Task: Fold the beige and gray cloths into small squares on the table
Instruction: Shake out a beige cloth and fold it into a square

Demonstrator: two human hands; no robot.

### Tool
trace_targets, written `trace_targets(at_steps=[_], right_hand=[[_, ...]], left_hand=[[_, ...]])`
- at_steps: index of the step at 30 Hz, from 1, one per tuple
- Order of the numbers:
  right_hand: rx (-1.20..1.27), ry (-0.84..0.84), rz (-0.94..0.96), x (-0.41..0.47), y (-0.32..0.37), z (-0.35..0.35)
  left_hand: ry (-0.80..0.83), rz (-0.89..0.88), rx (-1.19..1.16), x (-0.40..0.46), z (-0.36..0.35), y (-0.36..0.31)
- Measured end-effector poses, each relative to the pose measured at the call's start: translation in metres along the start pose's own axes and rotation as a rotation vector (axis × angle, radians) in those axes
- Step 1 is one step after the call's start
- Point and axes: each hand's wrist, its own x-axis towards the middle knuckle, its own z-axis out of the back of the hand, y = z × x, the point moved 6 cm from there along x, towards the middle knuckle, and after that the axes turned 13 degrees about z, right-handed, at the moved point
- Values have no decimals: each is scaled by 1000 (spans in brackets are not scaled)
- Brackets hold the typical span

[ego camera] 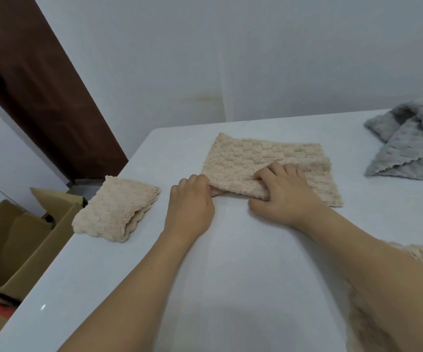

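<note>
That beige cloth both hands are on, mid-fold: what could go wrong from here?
The left hand and right hand grip only the near edge of the beige cloth, so the fold may land crooked and not make a square.

The folded beige cloth lies right at the table edge above an open cardboard box; a nudge could tip it in.

The gray cloth is still unfolded.
</note>
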Motion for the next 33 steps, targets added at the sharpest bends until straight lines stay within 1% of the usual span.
trace_targets(at_steps=[4, 7, 10, 12, 14, 16, 18, 20, 22, 24, 27, 29, 31, 33], right_hand=[[-43, -107, -29, -1, -3, 0], [-107, -194, -64, -4, -8, 5], [-165, -269, -120, -8, -12, 8], [-146, -300, -127, -10, -13, 10], [-106, -294, -152, -10, -14, 11], [-68, -291, -196, -11, -14, 12], [-5, -313, -235, -19, -12, 15], [42, -361, -257, -24, -11, 29], [52, -430, -255, -24, -10, 57], [85, -482, -257, -24, -5, 90], [128, -574, -295, -29, 4, 137], [116, -622, -249, -31, 17, 164], [119, -676, -180, -31, 33, 189], [156, -727, -139, -31, 46, 209]], left_hand=[[-4, 86, 4, 0, 4, 3], [-13, 139, -54, -1, 12, 2], [-22, 141, -95, -4, 17, 2], [-15, 116, -187, -4, 16, 3], [12, 89, -281, -3, 14, 2], [53, 55, -322, -2, 13, 3], [106, 84, -378, -7, 15, 8], [162, 153, -484, -11, 25, 11], [265, 167, -598, -14, 42, 7], [335, 118, -676, -18, 68, -4], [345, 101, -787, -17, 121, -12], [368, 125, -883, -15, 157, -16], [428, 120, -1016, -14, 188, -21], [467, 167, -1127, -14, 211, -19]])
